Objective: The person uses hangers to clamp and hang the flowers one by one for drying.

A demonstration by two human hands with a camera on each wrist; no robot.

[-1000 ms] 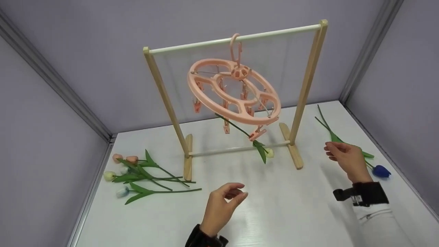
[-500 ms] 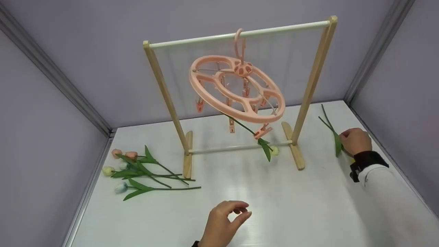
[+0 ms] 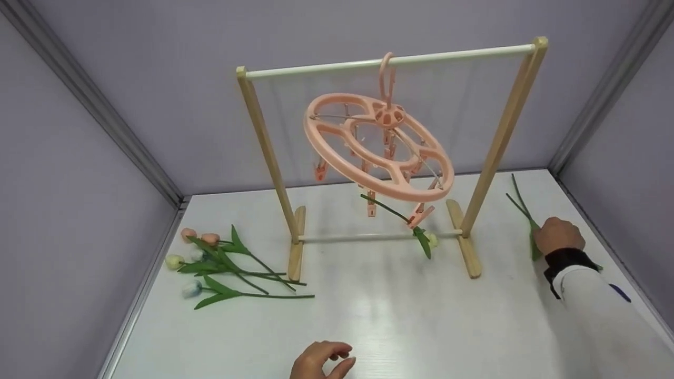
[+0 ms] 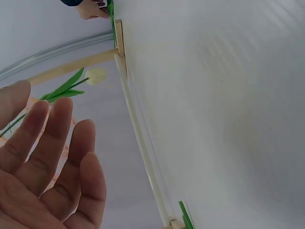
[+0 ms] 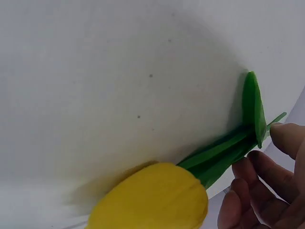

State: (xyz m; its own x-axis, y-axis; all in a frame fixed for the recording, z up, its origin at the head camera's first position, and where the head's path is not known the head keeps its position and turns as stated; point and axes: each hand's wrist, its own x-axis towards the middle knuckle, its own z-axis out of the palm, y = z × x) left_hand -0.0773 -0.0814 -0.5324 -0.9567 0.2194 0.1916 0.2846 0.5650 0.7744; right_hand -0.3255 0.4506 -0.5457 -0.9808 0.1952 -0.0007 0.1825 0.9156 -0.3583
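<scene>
My right hand (image 3: 559, 237) is at the right side of the table, its thumb and fingers closed about the green stem and leaves (image 5: 219, 155) of a yellow tulip (image 5: 152, 200). The yellow bloom fills the bottom of the right wrist view; in the head view hand and sleeve hide it. Beside it lies a blue tulip (image 3: 620, 292), mostly covered by the sleeve. Low in the middle, my left hand (image 3: 322, 361) hangs with loosely curved fingers, holding nothing. A pale yellow tulip (image 3: 432, 240) is clipped by a peg (image 3: 420, 216) under the round pink hanger (image 3: 379, 184).
The hanger hooks over the white top rail (image 3: 463, 55) of a wooden stand (image 3: 266, 152). Several tulips (image 3: 226, 262), pink, cream and light blue, lie at the left of the white table (image 3: 379, 326). Grey walls (image 3: 79, 210) enclose the table at the back and sides.
My right hand first reached across and down to the tulips at right, and now stays there on a stem. My left hand has drawn lower in the head view, which has shifted slightly.
</scene>
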